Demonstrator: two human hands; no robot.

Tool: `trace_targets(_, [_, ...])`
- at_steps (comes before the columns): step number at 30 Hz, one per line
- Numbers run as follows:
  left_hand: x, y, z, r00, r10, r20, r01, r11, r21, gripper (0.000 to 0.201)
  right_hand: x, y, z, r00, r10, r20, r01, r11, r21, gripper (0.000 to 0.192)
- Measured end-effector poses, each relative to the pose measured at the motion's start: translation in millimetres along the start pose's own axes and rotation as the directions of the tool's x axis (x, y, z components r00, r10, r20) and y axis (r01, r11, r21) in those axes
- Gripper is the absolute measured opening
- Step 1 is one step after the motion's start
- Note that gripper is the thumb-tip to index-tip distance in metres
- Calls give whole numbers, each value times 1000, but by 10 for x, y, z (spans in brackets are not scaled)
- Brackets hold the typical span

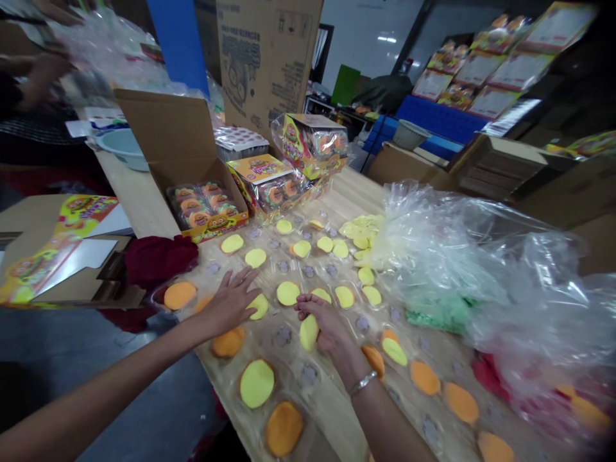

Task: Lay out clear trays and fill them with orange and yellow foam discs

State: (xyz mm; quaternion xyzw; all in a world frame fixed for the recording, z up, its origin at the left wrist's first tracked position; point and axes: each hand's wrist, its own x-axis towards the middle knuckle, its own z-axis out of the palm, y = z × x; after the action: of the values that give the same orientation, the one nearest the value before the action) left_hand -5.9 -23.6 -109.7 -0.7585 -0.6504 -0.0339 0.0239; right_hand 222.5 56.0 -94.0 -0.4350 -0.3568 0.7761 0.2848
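Note:
Clear plastic trays with round hollows cover the wooden table (344,410). Orange bun-like discs (283,428) lie in several hollows, and many of them carry a thin yellow disc (256,383). My left hand (228,303) is stretched flat over the trays, fingers spread, its fingertips at a yellow disc (259,307). My right hand (327,324) has curled fingers and holds a loose yellow disc (308,332) under the palm. Just past its fingertips are more yellow-topped discs (288,293). Some orange discs (461,402) at the lower right are bare.
A pile of yellow discs (363,231) spills from clear plastic bags (433,237). Behind the trays stand an open display box (212,224) of packed burger-shaped pieces and more wrapped boxes (274,186). Cartons (86,276) are at left; another person's arm (38,77) shows at upper left.

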Motion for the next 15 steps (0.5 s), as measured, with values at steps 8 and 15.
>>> trace_targets(8, [94, 5, 7, 996, -86, -24, 85, 995, -47, 21, -231, 51, -161, 993, -78, -89, 59, 979, -194, 24])
trace_targets(15, [-204, 786, -168, 980, -200, -22, 77, 471, -879, 49, -452, 294, 52, 946, -245, -210, 227, 968, -106, 22])
